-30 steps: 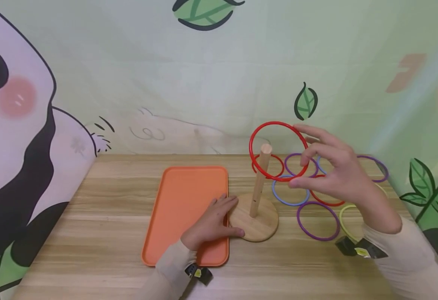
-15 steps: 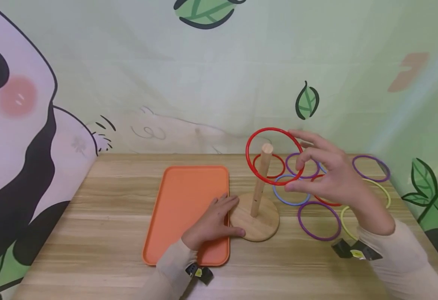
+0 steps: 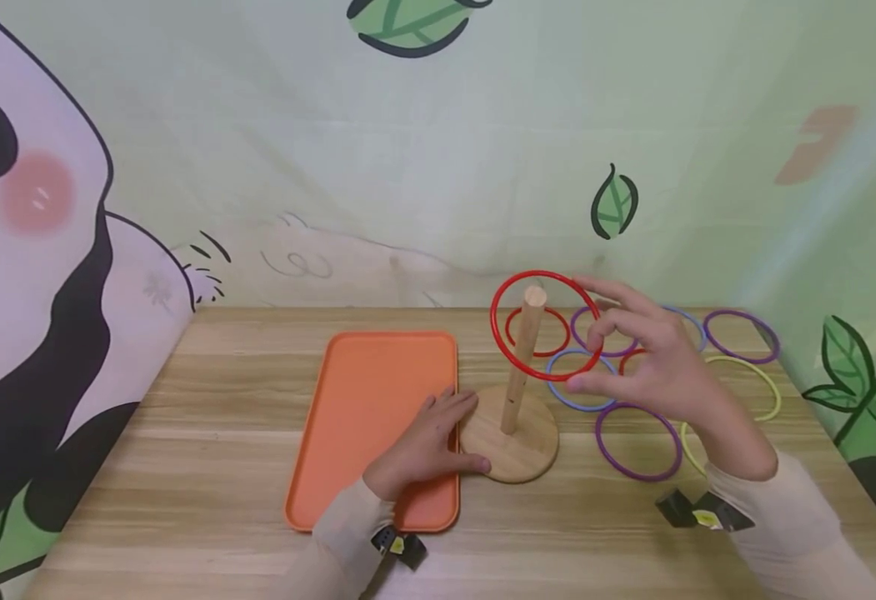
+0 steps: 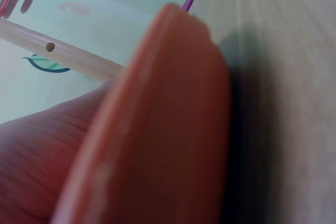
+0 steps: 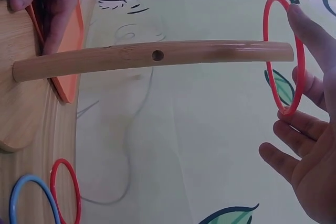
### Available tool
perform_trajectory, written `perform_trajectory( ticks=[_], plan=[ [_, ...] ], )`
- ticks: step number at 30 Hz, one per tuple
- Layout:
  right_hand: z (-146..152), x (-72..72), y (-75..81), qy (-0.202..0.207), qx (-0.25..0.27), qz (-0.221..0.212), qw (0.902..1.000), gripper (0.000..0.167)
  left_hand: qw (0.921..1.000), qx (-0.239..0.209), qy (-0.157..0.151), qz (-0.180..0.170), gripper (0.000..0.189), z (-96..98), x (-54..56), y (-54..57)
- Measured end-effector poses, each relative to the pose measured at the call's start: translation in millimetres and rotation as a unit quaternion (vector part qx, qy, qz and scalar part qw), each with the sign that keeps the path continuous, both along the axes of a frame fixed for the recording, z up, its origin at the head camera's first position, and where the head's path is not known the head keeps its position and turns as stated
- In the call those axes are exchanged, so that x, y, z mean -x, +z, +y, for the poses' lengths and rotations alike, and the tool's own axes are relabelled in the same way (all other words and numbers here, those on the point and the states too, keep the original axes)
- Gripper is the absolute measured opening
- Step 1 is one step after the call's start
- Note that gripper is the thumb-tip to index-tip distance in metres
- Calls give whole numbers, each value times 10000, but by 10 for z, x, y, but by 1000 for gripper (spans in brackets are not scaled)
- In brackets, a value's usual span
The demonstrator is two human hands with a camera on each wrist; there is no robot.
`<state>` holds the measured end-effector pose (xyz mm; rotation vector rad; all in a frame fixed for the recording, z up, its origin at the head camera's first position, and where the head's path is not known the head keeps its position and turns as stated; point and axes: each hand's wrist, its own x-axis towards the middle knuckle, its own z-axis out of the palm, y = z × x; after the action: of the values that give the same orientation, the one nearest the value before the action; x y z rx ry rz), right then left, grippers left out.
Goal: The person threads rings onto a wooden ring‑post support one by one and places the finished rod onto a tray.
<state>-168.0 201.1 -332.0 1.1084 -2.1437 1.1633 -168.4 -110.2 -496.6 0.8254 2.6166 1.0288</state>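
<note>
My right hand pinches a thin red ring by its right side, between thumb and fingers. In the right wrist view the same red ring appears to circle the top end of the wooden post. The post rises from a round wooden base. My left hand lies over the right rim of the orange tray, fingers spread, with thumb and fingertips at the base's left edge. Close to the left wrist camera, the tray's edge covers much of the left hand.
To the right of the base, several rings lie on the wooden table: a purple ring, a blue ring, a yellow ring and another red ring behind the post. A printed cloth hangs behind the table.
My right hand has brought the red ring down and slightly left, lower about the top of the post. The left hand stays in place.
</note>
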Motion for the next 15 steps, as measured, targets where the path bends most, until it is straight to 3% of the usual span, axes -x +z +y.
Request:
perform_trajectory(
  ticks=[5, 15],
  plan=[
    [7, -13, -21, -18, -13, -145, 9999, 45, 9999, -82, -68, 79, 98, 22, 48, 38],
    [-27, -91, -201, -285, -157, -412, 9986, 48, 10000, -59, 73, -32, 98, -5, -1, 3]
  ],
)
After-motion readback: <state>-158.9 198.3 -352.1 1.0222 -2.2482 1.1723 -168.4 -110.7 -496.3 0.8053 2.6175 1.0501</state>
